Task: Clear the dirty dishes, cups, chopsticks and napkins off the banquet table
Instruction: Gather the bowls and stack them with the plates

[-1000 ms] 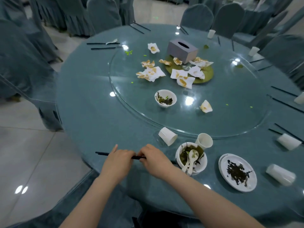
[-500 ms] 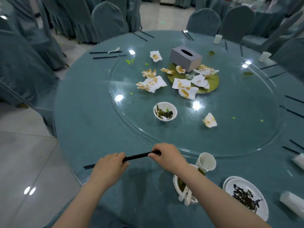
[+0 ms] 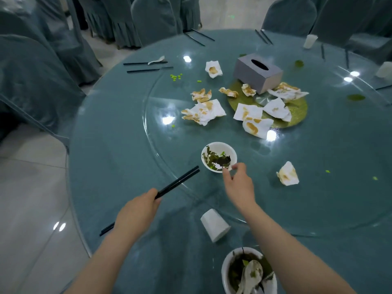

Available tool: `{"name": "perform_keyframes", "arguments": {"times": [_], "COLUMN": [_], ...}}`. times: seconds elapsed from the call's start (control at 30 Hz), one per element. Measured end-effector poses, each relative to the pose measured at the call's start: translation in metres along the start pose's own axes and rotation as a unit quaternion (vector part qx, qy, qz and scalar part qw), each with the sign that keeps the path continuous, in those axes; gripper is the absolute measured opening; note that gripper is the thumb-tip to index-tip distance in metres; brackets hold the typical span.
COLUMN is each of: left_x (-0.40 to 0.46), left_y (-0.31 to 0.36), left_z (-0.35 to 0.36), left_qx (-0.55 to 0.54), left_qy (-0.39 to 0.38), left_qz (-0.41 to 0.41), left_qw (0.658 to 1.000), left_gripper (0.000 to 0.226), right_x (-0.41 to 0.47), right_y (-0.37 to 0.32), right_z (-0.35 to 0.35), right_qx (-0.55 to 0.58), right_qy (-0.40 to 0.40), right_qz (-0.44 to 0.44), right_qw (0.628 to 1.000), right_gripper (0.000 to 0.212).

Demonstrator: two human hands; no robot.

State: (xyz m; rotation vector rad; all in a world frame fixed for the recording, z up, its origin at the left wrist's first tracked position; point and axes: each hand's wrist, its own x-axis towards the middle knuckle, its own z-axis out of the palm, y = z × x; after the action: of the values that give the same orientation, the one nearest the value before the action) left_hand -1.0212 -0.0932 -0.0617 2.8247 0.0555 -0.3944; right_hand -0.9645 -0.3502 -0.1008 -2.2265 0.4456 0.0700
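We saw the round counter under a teal cloth (image 3: 110,145), ringed by chairs in grey-blue covers (image 3: 152,18). A big clear glass turntable (image 3: 318,166) sat on its middle. At the turntable's centre lay an olive-green round mat (image 3: 297,107), with a grey rectangular tissue box (image 3: 257,73) standing on its far-left edge. Crumpled white napkins with brown stains (image 3: 203,112) were scattered on and around the mat; one more lay apart on the right (image 3: 288,174).

Left hand (image 3: 136,211) was curled round a pair of long black chopsticks (image 3: 178,182), gripped mid-length, tips angled up-right above the counter toward a small white bowl holding dark green scraps (image 3: 218,157). That bowl sat on the turntable's near side. Right hand (image 3: 238,183) reached to it, thumb and fingertips at the near-right rim; we couldn't tell whether it pinched the rim or only touched it.

A white paper cup (image 3: 214,228) lay tipped on its side between the forearms, just off the turntable edge. At the bottom edge a second white bowl of dark greens (image 3: 227,270) held a white soup spoon (image 3: 250,276). More black chopstick pairs (image 3: 144,66) lay at the far-left place, beside a white spoon (image 3: 157,59). Green bits (image 3: 176,77) dotted the glass.
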Motion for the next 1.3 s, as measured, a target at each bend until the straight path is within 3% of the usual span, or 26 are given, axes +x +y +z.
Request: {"name": "perform_keyframes", "arguments": {"times": [0.13,0.27,0.5,0.6,0.93,1.17,1.3], "left_x": [0.007,0.002,-0.022,-0.035,-0.082,-0.095,-0.098], "left_y": [0.005,0.010,0.003,-0.009,-0.064,-0.077,-0.077], "left_z": [0.002,0.010,0.011,0.010,0.026,0.034,0.040], "left_qx": [-0.016,-0.050,-0.098,-0.122,-0.143,-0.149,-0.168], "left_qy": [0.006,-0.012,-0.027,-0.021,-0.001,0.004,-0.004], "left_qz": [-0.010,-0.022,-0.025,-0.042,-0.099,-0.080,-0.067], "left_qw": [1.000,0.998,0.995,0.991,0.985,0.986,0.984], "left_gripper": [0.026,0.025,0.033,0.026,0.022,0.023,0.022], "right_x": [0.033,0.050,0.022,-0.013,-0.118,-0.130,-0.135], "right_y": [-0.001,0.002,0.003,0.003,-0.006,-0.012,-0.008], "right_z": [0.000,0.007,0.001,-0.001,0.031,0.036,0.023], "right_qx": [0.091,0.129,0.054,0.004,-0.176,-0.248,-0.222], "right_qy": [0.032,-0.006,-0.029,-0.059,-0.202,-0.174,-0.120], "right_qz": [0.130,0.163,0.097,0.063,0.017,-0.018,-0.030], "right_qw": [0.987,0.978,0.993,0.996,0.963,0.953,0.967], "right_gripper": [0.055,0.039,0.015,0.009,0.032,0.039,0.030]}}
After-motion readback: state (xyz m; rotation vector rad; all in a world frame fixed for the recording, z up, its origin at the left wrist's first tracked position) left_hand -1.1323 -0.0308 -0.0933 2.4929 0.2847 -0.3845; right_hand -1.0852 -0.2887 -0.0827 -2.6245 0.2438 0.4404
